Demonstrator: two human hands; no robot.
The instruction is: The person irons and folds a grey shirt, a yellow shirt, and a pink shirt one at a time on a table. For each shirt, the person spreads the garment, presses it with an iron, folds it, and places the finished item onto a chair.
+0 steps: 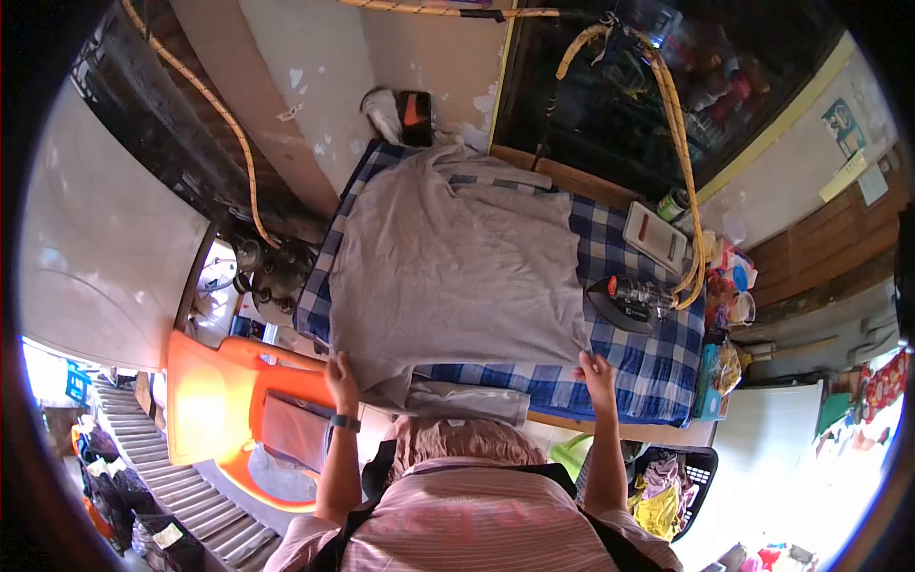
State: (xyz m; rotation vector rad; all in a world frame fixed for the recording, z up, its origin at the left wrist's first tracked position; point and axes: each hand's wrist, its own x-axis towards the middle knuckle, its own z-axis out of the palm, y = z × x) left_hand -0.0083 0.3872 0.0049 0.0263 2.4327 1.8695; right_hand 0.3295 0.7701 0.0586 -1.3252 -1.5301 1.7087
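A grey shirt (457, 257) lies spread over a blue-and-white checked cloth (658, 367) on a table. One sleeve hangs over the front edge at the lower left. My left hand (342, 383) is closed at the shirt's left edge, next to that sleeve. At the shirt's lower right corner, my right hand (598, 375) pinches the fabric. An iron (621, 310) with a clear body and dark soleplate rests on the cloth just right of the shirt, beyond my right hand. Its cord is wrapped in yellow sleeving.
A white tray (656, 238) and a spray can (673, 204) stand at the back right. An orange plastic chair (214, 386) holding folded cloth is at my left. A black basket of clothes (702, 481) sits at the lower right. The yellow cord (682, 143) hangs from above.
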